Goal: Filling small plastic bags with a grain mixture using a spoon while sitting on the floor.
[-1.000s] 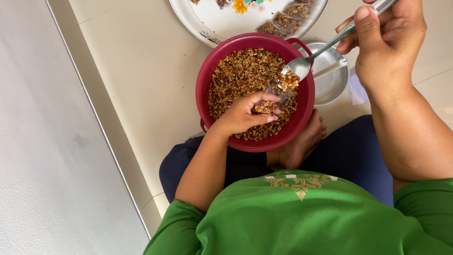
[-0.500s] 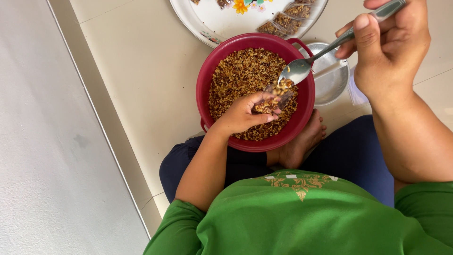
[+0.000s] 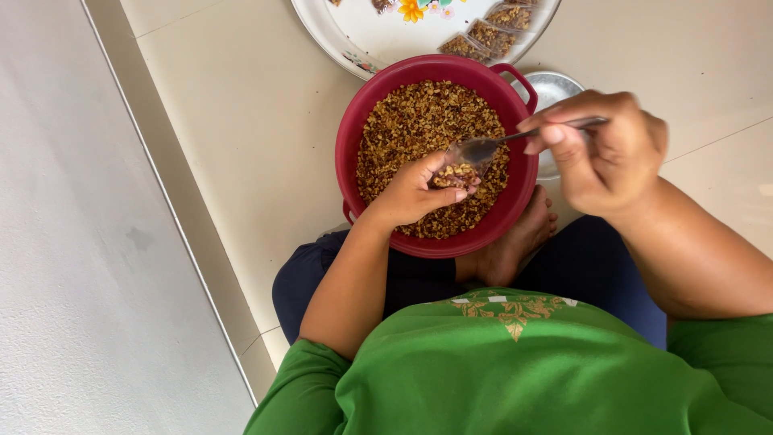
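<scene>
Spoon (image 3: 483,149), pinched in the right hand (image 3: 600,153), has been lowered from above the red bowl (image 3: 354,145) to the small packet (image 3: 455,175) gripped by the left hand (image 3: 411,193), so filling appears underway.

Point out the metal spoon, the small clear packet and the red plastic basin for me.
Metal spoon (image 3: 481,150), head view, on its bowl.
Small clear packet (image 3: 455,175), head view, on its filled part.
Red plastic basin (image 3: 348,141), head view, on its left rim.

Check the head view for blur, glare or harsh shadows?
Head view: soft, even daylight with only faint shadows on the floor; red bowl and its nut mix sharp; right hand with the spoon slightly motion-blurred; left hand crisp; mild sheen on the metal dish; tray cropped at the top.
</scene>
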